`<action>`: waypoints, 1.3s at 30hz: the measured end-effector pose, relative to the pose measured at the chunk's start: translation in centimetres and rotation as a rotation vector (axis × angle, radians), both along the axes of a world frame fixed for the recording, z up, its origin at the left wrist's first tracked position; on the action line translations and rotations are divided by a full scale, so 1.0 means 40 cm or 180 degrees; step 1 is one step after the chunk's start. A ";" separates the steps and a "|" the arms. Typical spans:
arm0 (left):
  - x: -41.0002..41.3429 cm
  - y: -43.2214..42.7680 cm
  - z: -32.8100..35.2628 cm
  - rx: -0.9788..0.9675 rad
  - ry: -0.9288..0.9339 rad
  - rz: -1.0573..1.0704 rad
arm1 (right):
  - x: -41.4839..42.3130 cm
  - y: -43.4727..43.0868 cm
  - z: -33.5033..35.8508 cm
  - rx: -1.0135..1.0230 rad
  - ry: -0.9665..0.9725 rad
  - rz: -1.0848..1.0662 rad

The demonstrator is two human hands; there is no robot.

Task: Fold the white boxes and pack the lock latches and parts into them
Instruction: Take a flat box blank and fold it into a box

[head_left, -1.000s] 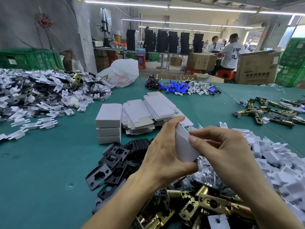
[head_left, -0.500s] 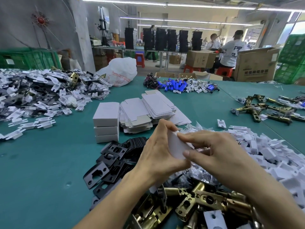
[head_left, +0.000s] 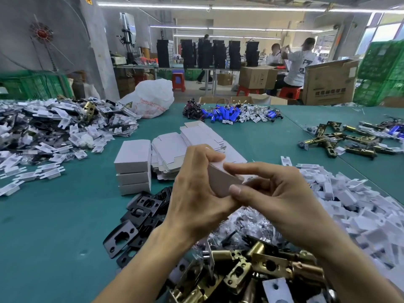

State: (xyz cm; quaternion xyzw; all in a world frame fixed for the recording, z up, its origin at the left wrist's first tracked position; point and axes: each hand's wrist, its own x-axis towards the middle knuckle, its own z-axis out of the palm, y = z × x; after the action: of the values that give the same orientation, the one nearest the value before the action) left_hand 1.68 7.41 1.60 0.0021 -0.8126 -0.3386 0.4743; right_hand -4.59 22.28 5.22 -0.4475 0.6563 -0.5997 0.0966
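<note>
While clasping the part-folded white box (head_left: pixel 220 182) in left grip (head_left: pixel 196 193) and right grip (head_left: pixel 284 200), crease its end flaps square, then tuck firmly.

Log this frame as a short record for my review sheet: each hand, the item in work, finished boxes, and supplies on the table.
left hand: grips the white box from its left side
right hand: pinches the same box between thumb and forefinger
item in work: white box, partly folded, held above the table
finished boxes: stack of folded boxes, three high, left of the hands
blanks: flat blanks piled beside that stack
parts nearby: black plates, brass latches, white plastic parts
contents of held box: hidden
</note>
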 end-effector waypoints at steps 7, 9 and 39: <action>0.019 -0.010 0.036 -0.0087 -0.0250 0.0145 | 0.009 -0.008 0.000 -0.0423 0.0228 -0.0186; 0.023 -0.009 0.041 -0.0045 -0.0477 0.0074 | 0.008 -0.007 -0.003 -0.0358 0.0314 -0.0357; 0.036 -0.015 0.055 0.2643 -0.0980 -0.2410 | -0.004 0.018 0.017 0.0324 0.0073 -0.0142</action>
State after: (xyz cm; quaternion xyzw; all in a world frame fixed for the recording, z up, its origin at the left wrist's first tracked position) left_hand 3.10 6.81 3.80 -0.0537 -0.6155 -0.7706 0.1561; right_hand -4.74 22.99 5.90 -0.4341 0.6969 -0.5624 0.0983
